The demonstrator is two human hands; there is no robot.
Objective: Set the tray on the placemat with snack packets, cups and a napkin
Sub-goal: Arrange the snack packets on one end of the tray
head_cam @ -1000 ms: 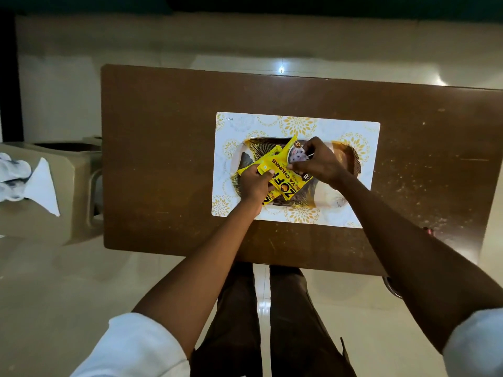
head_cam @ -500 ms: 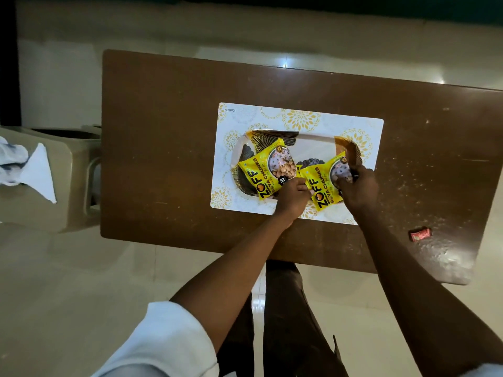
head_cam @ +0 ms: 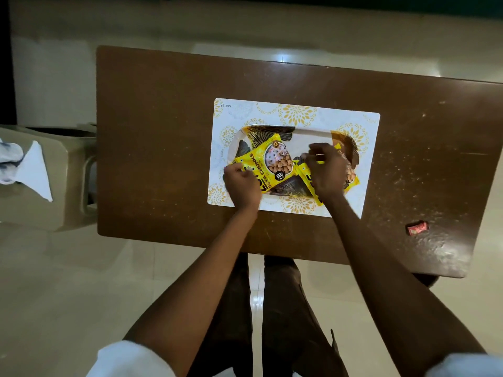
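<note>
A white placemat (head_cam: 294,112) with gold flower prints lies on the brown table. On it sits an oval tray (head_cam: 307,134) with dark fan patterns. Two yellow snack packets lie in the tray side by side. My left hand (head_cam: 241,183) pinches the near left corner of the left packet (head_cam: 268,164). My right hand (head_cam: 326,170) covers most of the right packet (head_cam: 352,179) and grips its top edge. A white napkin (head_cam: 34,172) lies far left on a beige stool, next to white cups (head_cam: 9,159).
The brown table (head_cam: 163,145) stretches across the view. A small red wrapper (head_cam: 417,228) lies near its front right corner. The beige stool (head_cam: 62,186) stands on the pale floor beside the table's left edge. My legs show below the table's front edge.
The two packets, first held together at the tray's middle, now lie spread side by side. My left hand has shifted to the left packet's corner and my right hand has moved up over the right packet.
</note>
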